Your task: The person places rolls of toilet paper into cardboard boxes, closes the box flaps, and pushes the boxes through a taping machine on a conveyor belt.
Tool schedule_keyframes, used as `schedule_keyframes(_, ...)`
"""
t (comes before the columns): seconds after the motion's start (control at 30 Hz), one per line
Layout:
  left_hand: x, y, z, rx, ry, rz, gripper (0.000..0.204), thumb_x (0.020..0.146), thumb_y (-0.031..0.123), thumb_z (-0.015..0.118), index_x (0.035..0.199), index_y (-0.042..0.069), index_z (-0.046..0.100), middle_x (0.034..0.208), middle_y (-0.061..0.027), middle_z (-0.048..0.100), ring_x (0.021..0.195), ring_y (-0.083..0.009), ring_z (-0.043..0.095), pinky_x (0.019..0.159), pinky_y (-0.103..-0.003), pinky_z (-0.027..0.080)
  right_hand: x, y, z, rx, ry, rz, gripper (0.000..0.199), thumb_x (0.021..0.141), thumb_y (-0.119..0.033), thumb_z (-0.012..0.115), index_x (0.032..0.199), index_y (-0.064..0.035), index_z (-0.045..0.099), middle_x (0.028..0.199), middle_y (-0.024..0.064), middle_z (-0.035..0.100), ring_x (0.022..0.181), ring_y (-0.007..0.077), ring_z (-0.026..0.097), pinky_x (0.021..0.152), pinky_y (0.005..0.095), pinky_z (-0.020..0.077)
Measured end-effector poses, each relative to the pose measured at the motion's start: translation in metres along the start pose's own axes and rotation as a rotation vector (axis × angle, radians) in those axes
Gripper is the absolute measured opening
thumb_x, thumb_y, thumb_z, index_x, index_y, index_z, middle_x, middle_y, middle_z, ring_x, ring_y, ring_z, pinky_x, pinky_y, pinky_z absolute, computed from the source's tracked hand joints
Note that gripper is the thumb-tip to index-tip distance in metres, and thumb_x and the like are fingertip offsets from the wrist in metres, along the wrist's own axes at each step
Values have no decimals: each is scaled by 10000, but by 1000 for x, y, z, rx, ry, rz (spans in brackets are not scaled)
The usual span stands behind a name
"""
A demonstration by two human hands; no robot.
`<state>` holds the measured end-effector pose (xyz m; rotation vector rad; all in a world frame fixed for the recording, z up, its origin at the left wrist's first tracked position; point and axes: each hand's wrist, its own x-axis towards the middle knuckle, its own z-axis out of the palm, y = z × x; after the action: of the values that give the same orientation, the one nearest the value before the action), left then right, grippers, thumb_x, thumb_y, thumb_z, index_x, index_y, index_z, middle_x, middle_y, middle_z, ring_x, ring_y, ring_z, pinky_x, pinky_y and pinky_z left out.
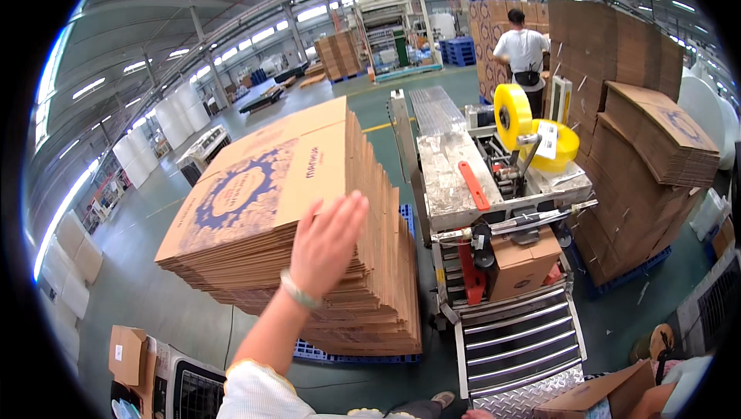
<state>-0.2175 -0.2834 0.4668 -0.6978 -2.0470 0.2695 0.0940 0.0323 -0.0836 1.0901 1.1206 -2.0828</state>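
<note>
left hand (pixel 324 243) flat, fingers spread, on tall stack of flattened brown cartons (pixel 309 210) with blue print.

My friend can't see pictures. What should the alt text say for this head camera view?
A person's left hand rests open against a tall stack of flattened cardboard boxes on a blue pallet in a big warehouse. To the right, a box-taping machine with yellow tape rolls holds a small carton, above a roller conveyor.
</note>
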Motion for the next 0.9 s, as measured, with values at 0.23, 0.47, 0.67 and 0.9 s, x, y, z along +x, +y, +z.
schedule_keyframes(0.23, -18, -59, -33, -43, -82, 130, 402, 813, 30, 640, 1212, 80, 635, 1240, -79, 670, 1147, -270, 619, 971, -395, 510, -98, 35, -42, 129, 94, -187, 329, 932, -332, 650, 1134, -76, 697, 860, 91, 712, 737, 222, 658, 657, 381, 547)
schedule_keyframes(0.47, -77, -98, -61, 26, -161, 18, 568, 849, 15, 595, 1397, 161, 579, 1082, -70, 645, 1025, -259, 617, 899, -389, 523, -160, 72, -102, 308, 255, -364, 165, 944, -260, 662, 948, -96, 650, 745, 40, 605, 652, 203, 589, 579, 371, 486)
schedule_keyframes(0.67, -35, -68, -54, 33, -315, 53, 618, 847, -1, 609, 1432, 192, 550, 1086, -106, 612, 1053, -299, 603, 853, -405, 541, -161, 108, -117, 27, 240, -379, 131, 889, -192, 659, 791, -137, 591, 654, 5, 516, 526, 171, 478, 448, 342, 373)
schedule_keyframes(0.9, -53, -92, -71, 2, -327, 53, 351, 825, -21, 612, 1158, 89, 594, 1073, -126, 596, 1103, -324, 608, 876, -397, 555, -204, 98, -120, 273, 152, -449, 105, 898, -191, 669, 907, -88, 655, 750, 57, 598, 682, 246, 592, 576, 411, 487)
